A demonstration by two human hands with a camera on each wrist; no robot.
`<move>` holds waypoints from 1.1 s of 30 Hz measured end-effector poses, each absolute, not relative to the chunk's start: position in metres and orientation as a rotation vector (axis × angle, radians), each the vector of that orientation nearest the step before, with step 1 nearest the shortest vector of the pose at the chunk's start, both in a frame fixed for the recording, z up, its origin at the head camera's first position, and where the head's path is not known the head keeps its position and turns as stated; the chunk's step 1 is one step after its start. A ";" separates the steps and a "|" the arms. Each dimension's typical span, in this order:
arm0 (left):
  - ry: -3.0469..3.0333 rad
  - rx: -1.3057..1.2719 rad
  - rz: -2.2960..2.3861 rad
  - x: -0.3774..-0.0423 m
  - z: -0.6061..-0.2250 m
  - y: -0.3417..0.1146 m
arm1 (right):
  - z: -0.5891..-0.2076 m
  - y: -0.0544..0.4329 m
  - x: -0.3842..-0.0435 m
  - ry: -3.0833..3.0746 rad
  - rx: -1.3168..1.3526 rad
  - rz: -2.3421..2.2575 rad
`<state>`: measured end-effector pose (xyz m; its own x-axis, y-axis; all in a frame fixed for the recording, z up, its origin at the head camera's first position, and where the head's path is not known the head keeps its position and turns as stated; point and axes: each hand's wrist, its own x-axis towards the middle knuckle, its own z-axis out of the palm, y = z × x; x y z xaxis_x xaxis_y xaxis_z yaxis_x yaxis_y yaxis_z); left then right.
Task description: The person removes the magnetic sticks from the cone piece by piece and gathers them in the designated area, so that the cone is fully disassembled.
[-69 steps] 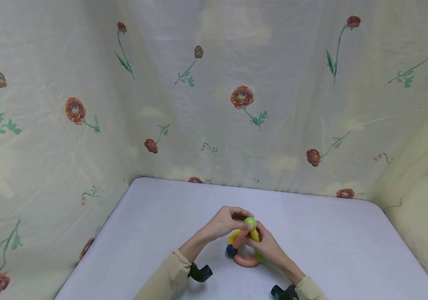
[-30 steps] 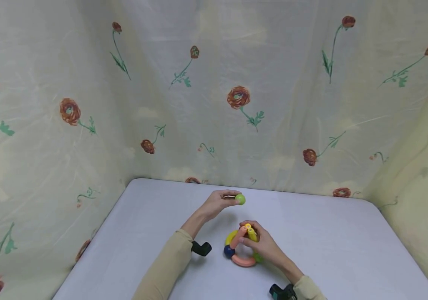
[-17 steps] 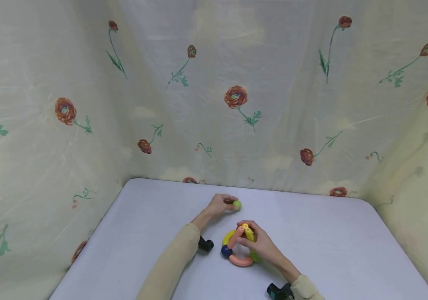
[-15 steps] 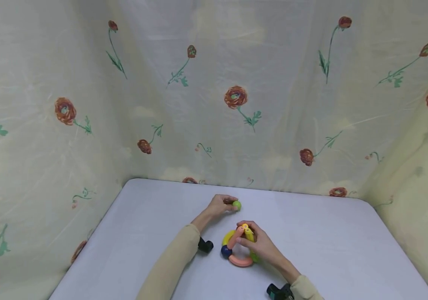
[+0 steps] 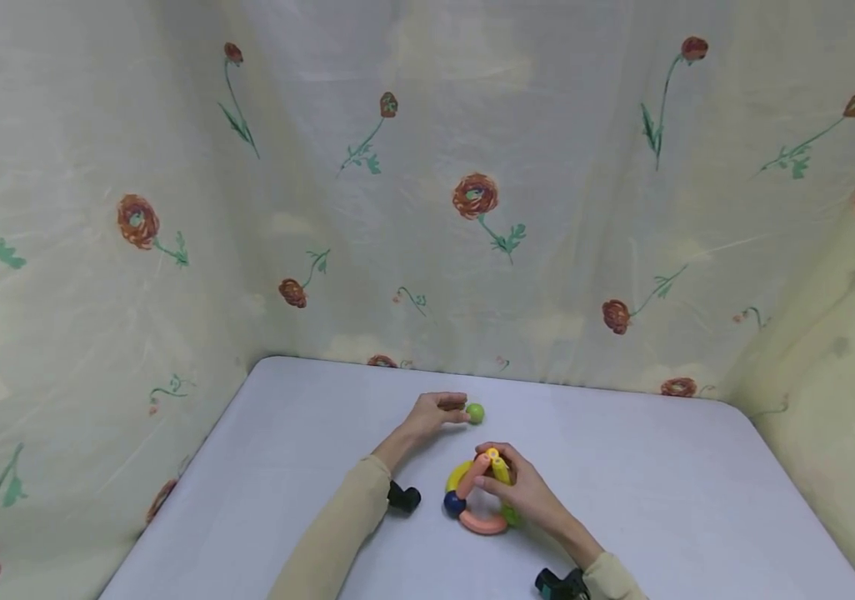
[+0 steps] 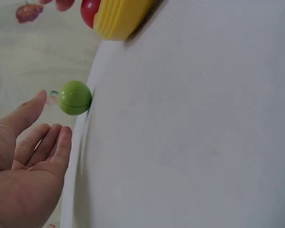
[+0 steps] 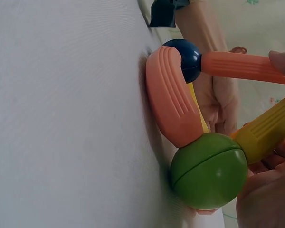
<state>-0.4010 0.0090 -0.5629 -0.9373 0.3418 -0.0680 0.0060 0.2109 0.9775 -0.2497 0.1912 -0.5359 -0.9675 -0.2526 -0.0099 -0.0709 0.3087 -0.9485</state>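
My left hand [image 5: 431,417] is beside a light green ball [image 5: 476,413] on the table; in the left wrist view, a gap shows between its loosely extended fingers and that ball. To the front right stands a toy ball-and-rod frame. Its base ring has an orange curved piece [image 5: 483,524], a yellow curved piece [image 5: 459,476], a navy ball [image 5: 454,504] and a darker green ball [image 7: 209,171]. A straight orange rod [image 5: 474,476] and yellow rods [image 5: 501,471] lean together at the top. My right hand [image 5: 532,493] holds these upper rod ends, thumb on the orange one.
A white-covered table [image 5: 660,483] spreads around the frame. Flower-print curtains [image 5: 547,275] close off its back and sides. Black wrist cameras sit by both sleeves, the left one [image 5: 404,498] left of the frame. A red ball [image 6: 89,12] shows in the left wrist view.
My left hand has taken the light green ball off the rod tops, set it down behind the frame and let it go. My right hand keeps holding the rods.
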 end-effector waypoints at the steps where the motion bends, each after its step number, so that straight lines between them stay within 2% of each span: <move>1: 2.214 0.314 1.801 -0.399 -0.562 0.006 | -0.536 0.191 -0.250 2.413 -0.303 -1.733; 6: 2.176 0.279 1.833 -0.384 -0.555 -0.007 | -0.538 0.192 -0.252 2.429 -0.298 -1.717; 19: 2.017 0.420 1.794 -0.298 -0.547 -0.034 | -0.538 0.195 -0.253 2.457 -0.278 -1.690; 25: 2.037 0.579 1.767 -0.284 -0.541 -0.026 | -0.534 0.198 -0.250 2.422 -0.332 -1.729; 33: 2.116 0.595 1.743 -0.280 -0.538 -0.020 | -0.537 0.200 -0.252 2.494 -0.386 -1.739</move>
<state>-0.2797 -0.0197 -0.5376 -0.8566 0.5159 0.0075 0.1060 0.1619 0.9811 -0.2518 0.2003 -0.5367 -0.9653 -0.2486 0.0802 -0.1612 0.3252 -0.9318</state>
